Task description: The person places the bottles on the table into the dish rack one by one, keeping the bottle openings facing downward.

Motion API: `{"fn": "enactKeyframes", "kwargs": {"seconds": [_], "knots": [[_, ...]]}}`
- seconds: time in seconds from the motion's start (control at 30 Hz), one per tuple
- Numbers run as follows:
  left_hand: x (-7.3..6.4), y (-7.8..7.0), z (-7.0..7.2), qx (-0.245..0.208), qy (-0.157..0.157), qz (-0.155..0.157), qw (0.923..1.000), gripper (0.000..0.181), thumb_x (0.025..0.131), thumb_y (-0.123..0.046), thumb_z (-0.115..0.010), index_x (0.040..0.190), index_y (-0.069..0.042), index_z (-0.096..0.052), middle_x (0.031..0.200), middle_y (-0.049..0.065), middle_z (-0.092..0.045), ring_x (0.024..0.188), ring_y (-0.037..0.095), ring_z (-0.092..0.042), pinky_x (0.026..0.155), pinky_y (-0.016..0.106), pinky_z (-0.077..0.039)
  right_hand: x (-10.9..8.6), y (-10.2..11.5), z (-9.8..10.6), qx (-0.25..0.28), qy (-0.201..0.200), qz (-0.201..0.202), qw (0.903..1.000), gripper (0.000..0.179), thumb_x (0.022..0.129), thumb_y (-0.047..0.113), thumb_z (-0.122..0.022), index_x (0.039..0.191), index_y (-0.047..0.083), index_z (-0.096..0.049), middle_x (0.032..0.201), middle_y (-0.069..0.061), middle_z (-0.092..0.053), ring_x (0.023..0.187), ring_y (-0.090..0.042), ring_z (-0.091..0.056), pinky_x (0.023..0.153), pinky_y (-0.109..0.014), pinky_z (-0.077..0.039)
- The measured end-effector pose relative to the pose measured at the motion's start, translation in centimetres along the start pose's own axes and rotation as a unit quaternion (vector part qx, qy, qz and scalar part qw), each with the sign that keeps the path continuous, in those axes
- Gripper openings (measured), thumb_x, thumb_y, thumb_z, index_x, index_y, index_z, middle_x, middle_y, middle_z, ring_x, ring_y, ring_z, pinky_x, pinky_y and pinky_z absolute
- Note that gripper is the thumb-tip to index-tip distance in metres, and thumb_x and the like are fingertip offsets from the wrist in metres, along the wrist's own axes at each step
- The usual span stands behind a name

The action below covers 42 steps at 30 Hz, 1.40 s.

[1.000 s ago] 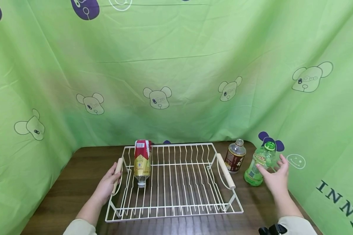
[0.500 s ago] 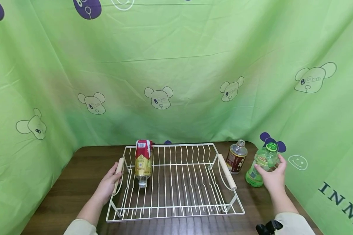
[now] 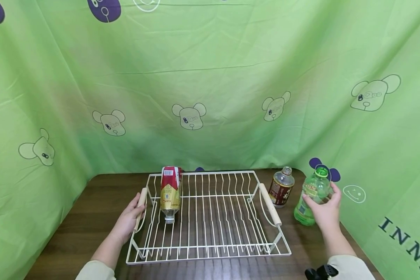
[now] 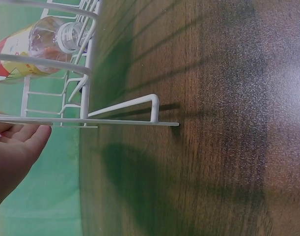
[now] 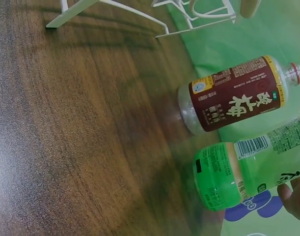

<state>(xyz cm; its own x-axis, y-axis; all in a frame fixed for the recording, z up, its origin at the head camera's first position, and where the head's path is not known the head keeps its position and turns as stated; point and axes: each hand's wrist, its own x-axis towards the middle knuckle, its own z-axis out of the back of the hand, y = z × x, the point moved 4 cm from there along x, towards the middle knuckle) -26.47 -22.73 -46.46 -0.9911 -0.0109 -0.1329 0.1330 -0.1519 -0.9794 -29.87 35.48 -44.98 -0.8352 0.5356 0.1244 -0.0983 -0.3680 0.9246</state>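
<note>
My left hand [image 3: 127, 219] holds the pale wooden handle [image 3: 143, 194] on the left side of a white wire dish rack [image 3: 210, 258]. Across the rack's left part lies a bottle with a red and yellow label [image 3: 169, 192], its capped neck toward me. On the right, my right hand [image 3: 327, 214] grips a green plastic bottle [image 3: 316, 186] around its side, thumb in front and fingers behind. Its mouth points up and has no cap. In the right wrist view the green bottle's base [image 5: 213, 177] is close over the table, and only parts of the fingers show.
A clear bottle with a dark brown label [image 3: 281, 189] stands between the rack and the green bottle. The rack's right wooden handle [image 3: 270, 205] faces it. Green cloth [image 3: 224, 140] hangs behind and beside the brown wooden table [image 3: 73, 225].
The right hand's fingers have closed around the green bottle. The bottle's base has shifted slightly to the right and nearer me. The left hand and the rack stay put.
</note>
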Motion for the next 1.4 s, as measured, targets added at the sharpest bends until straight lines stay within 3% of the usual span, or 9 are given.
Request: {"fn": "enactKeyframes", "kwargs": {"seconds": [0.07,0.2,0.53,0.97,1.2,1.3,1.4], "knots": [[0.1,0.0,0.0,-0.007,-0.001,0.000,1.0000,0.062,0.104,-0.010,-0.035,0.157,-0.002,-0.003,0.162,0.027,-0.006,0.142,0.035,-0.028,0.104,0.020,-0.038,-0.1,0.3,0.1,0.002,0.000,0.001,1.0000,0.101,0.085,0.019,-0.075,0.157,0.028,-0.005,0.154,-0.023,-0.029,0.112,-0.021,-0.045,0.107,-0.055,-0.039],[0.1,0.0,-0.1,-0.014,-0.003,-0.001,0.9999,0.064,0.103,-0.010,-0.038,0.156,-0.001,-0.004,0.163,0.025,-0.003,0.141,0.034,-0.025,0.084,0.006,-0.037,-0.4,0.8,0.5,-0.002,-0.006,0.005,1.0000,0.100,0.084,0.018,-0.076,0.156,0.028,-0.008,0.151,-0.021,-0.031,0.104,-0.010,-0.044,0.102,-0.044,-0.043],[-0.1,-0.2,0.0,-0.014,-0.005,0.000,0.9999,0.064,0.103,-0.010,-0.037,0.156,-0.001,-0.004,0.163,0.026,-0.003,0.142,0.034,-0.024,0.083,0.004,-0.036,-1.0,3.2,0.5,-0.015,-0.026,0.038,0.9988,0.096,0.081,0.017,-0.079,0.155,0.023,-0.018,0.133,-0.008,-0.041,0.093,0.001,-0.041,0.085,-0.025,-0.041],[0.0,-0.1,0.1,-0.013,-0.005,0.004,0.9999,0.064,0.103,-0.010,-0.037,0.156,-0.001,-0.004,0.163,0.026,-0.003,0.140,0.033,-0.026,0.083,0.006,-0.037,-1.9,6.0,0.2,-0.034,-0.012,0.080,0.9962,0.093,0.080,0.018,-0.079,0.153,0.021,-0.023,0.136,-0.013,-0.045,0.094,0.001,-0.041,0.083,-0.028,-0.039],[-0.1,-0.2,0.0,-0.010,-0.008,0.003,0.9999,0.065,0.103,-0.012,-0.039,0.156,-0.001,-0.004,0.163,0.025,-0.004,0.137,0.032,-0.028,0.084,0.008,-0.039,-2.5,7.8,-0.3,-0.041,0.008,0.114,0.9926,0.092,0.078,0.015,-0.081,0.152,0.016,-0.026,0.130,-0.011,-0.049,0.089,0.006,-0.041,0.076,-0.015,-0.039],[-0.2,-0.2,0.0,-0.010,-0.008,0.003,0.9999,0.064,0.103,-0.012,-0.038,0.156,-0.001,-0.004,0.163,0.026,-0.004,0.136,0.033,-0.028,0.085,0.008,-0.039,-2.7,8.6,-0.7,-0.052,0.024,0.130,0.9898,0.093,0.079,0.016,-0.080,0.153,0.014,-0.025,0.131,-0.013,-0.048,0.095,-0.001,-0.045,0.076,-0.015,-0.040],[-0.2,-0.2,0.0,-0.011,-0.008,0.004,0.9999,0.065,0.103,-0.012,-0.038,0.156,-0.001,-0.004,0.163,0.026,-0.003,0.137,0.033,-0.028,0.087,0.009,-0.038,-2.9,9.3,-1.1,-0.065,0.046,0.148,0.9858,0.093,0.080,0.018,-0.079,0.154,0.014,-0.023,0.136,-0.021,-0.045,0.107,-0.019,-0.048,0.083,-0.030,-0.044]]}}
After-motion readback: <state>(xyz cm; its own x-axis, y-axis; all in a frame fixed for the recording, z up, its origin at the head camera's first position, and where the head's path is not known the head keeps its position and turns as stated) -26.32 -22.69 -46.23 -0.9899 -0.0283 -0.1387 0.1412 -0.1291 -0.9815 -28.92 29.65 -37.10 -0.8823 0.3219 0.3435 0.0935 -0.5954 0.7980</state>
